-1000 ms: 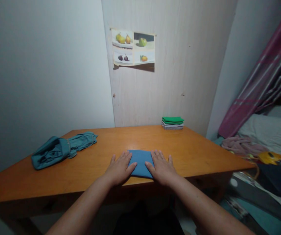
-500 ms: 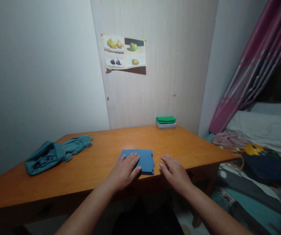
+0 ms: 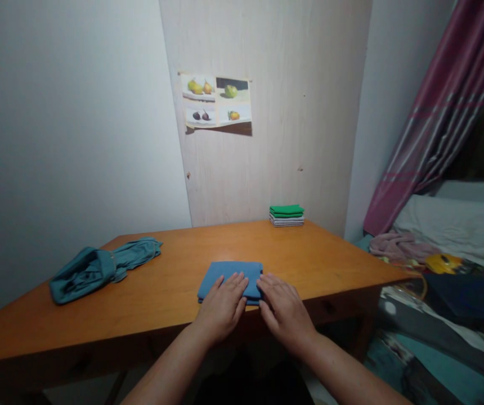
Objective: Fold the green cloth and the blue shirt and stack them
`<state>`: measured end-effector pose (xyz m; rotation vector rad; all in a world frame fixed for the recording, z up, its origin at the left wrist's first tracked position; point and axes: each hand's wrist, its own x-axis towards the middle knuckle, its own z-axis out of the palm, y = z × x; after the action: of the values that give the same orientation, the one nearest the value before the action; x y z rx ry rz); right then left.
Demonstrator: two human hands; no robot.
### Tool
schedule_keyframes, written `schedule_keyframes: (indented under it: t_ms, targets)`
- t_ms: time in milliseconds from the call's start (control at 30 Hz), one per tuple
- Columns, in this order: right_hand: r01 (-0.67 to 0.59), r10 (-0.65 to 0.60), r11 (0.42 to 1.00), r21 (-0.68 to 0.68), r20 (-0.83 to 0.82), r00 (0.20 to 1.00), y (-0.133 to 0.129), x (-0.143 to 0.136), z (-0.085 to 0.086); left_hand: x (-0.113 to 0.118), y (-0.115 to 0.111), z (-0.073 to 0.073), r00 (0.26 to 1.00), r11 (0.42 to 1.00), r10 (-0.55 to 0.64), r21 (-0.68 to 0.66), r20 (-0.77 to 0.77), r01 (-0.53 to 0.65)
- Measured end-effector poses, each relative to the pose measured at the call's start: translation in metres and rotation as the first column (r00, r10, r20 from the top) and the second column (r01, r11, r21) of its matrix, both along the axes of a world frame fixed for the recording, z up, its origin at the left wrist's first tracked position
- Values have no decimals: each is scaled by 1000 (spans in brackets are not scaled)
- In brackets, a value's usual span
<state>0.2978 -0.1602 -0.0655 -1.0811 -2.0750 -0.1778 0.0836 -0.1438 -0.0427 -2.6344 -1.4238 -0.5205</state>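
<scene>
A blue folded cloth [image 3: 220, 274] lies flat near the front edge of the wooden table [image 3: 183, 247]. My left hand [image 3: 224, 306] rests on top of it, palm down with the fingers stretched out. At the cloth's right edge is my right hand [image 3: 284, 306], its fingers extended and the fingertips touching that side. Neither hand grips anything. Part of the cloth's front and right side is hidden beneath my fingers.
On the table's left lies a crumpled teal garment [image 3: 84, 275]. A folded stack of green and checked cloths [image 3: 286, 216] stands at the back right. To the right, a bed [image 3: 470, 225] holds various items beside a pink curtain [image 3: 423, 124]. A fruit poster [image 3: 216, 104] hangs on the wall.
My right hand has moved left from the bare table onto the cloth's right edge. My left hand has shifted slightly right across the cloth. The view has tilted up a little.
</scene>
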Motion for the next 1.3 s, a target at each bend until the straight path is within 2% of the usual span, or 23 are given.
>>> schedule_keyframes:
  t_ms: [200, 433, 600, 767, 1033, 1200, 1300]
  targets:
    - [-34, 36, 999, -28, 66, 997, 12, -10, 1, -6, -7, 6, 1000, 1000, 27, -13, 13, -26]
    - [-20, 23, 999, -46, 51, 998, 18, -6, 1, -57, -3, 2, 975, 985, 159, 48, 158, -168]
    - [-22, 24, 998, -50, 48, 999, 24, -2, 3, -80, 3, -6, 951, 982, 179, 10, 254, -187]
    - [1, 1, 1000, -13, 101, 995, 23, 0, 6, -80, 3, -9, 947, 985, 169, -6, 273, -174]
    - [-9, 9, 1000, -4, 207, 978, 6, 1, 0, -82, 2, -7, 967, 981, 195, -21, 166, -194]
    - [-41, 40, 999, -3, 242, 969, 0, 4, 0, -77, -8, 6, 976, 978, 211, -6, 51, -211]
    - [-59, 51, 998, 18, 279, 959, 2, 6, 1, -65, -10, 18, 987, 987, 159, 19, 28, -160]
